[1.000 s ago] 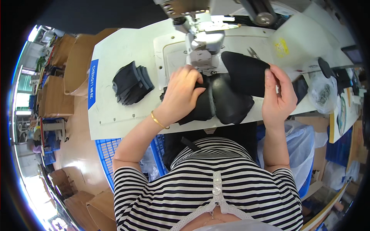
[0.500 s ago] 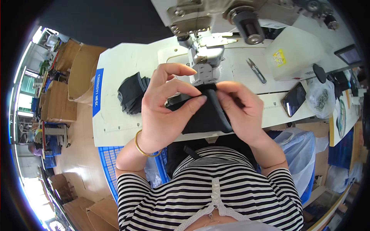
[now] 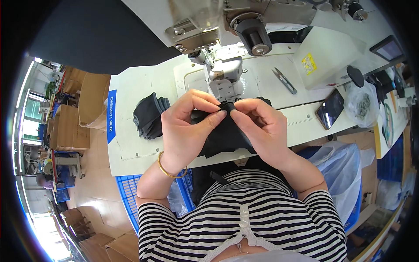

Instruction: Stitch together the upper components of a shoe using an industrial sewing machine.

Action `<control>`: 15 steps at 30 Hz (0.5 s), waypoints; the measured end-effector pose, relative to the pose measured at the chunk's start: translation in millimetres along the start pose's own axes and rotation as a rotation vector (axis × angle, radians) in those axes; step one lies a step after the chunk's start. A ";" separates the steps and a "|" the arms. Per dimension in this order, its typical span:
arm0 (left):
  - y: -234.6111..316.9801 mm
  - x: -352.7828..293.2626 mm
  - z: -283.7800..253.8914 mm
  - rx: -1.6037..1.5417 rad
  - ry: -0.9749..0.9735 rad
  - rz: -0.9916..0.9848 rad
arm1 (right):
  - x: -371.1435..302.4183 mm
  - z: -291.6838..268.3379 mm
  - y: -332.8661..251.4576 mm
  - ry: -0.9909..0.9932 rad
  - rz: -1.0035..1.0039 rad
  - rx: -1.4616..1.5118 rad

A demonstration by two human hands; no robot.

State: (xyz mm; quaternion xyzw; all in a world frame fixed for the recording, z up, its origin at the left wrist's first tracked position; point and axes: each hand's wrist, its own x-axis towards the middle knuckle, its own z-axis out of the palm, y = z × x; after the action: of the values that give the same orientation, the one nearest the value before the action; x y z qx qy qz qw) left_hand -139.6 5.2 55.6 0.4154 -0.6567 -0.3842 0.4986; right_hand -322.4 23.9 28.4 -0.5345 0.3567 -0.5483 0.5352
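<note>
Both my hands pinch the upper edge of a black fabric piece (image 3: 228, 136) just in front of the sewing machine's head (image 3: 222, 89). My left hand (image 3: 190, 124) grips the edge between thumb and forefinger. Close beside it, my right hand (image 3: 262, 126) pinches the same edge, the fingertips of the two nearly meeting. The cloth hangs down below my fingers over the table's near edge; part of it lies hidden behind my hands. Left of my left hand, a stack of dark fabric pieces (image 3: 149, 115) rests on the white sewing table (image 3: 131, 150).
Thread snips (image 3: 284, 81) and a phone (image 3: 330, 109) lie on the right of the table, near a clear plastic bag (image 3: 361, 105). A translucent bin (image 3: 327, 56) stands behind them. Blue baskets (image 3: 128, 192) sit below the front edge. Cardboard boxes (image 3: 72, 126) stand at left.
My hands have come closer together on the fabric's edge, slightly lower and nearer to me. The cloth now looks more bunched. The whole view has shifted a little.
</note>
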 end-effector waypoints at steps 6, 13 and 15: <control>9.5 3.1 9.1 -0.043 0.057 -0.057 | 3.3 2.3 6.7 0.063 -0.157 -0.147; 5.0 4.4 3.2 0.028 -0.037 -0.098 | 4.1 0.2 8.5 0.065 -0.228 -0.197; 5.0 4.9 2.6 0.031 -0.045 -0.086 | 4.4 -0.2 6.8 0.062 -0.223 -0.214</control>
State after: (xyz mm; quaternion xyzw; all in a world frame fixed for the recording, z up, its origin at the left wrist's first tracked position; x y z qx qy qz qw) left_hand -143.8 2.7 61.3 0.4422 -0.6549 -0.4044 0.4604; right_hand -320.6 18.5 22.7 -0.6077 0.3680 -0.5794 0.3994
